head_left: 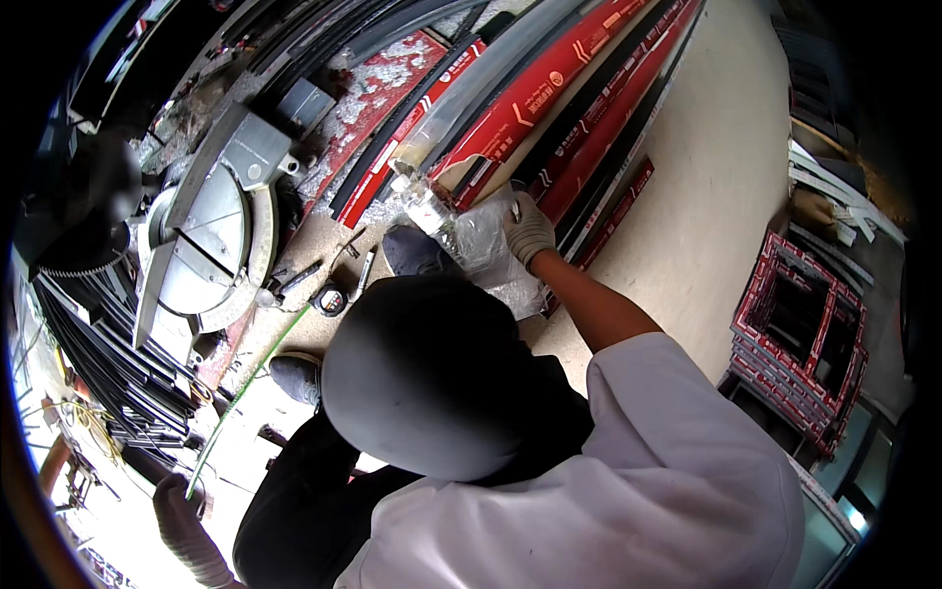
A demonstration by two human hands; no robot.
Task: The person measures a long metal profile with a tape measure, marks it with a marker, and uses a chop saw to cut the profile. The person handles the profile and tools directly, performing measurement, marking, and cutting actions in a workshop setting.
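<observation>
My gloved right hand (530, 232) is closed at the near ends of long profiles in red film (530, 108). A small dark glint shows at its fingers; what they hold I cannot make out. Crumpled clear plastic wrap (496, 257) lies beside that hand, with a clear plastic bottle (424, 208) to its left. At the lower left, my gloved left hand (184, 530) has its fingers closed at the end of a thin green strip (238, 401). This strip, seemingly a tape measure blade, runs up to a round black tape measure (331, 299) on the floor.
A mitre saw (211, 236) with a round metal table stands left, its toothed blade (83, 265) beyond. Dark profiles (108, 353) lie below it. A pen-like tool (365, 270) is near my shoes (417, 250). Red-wrapped frames (800, 334) are stacked right.
</observation>
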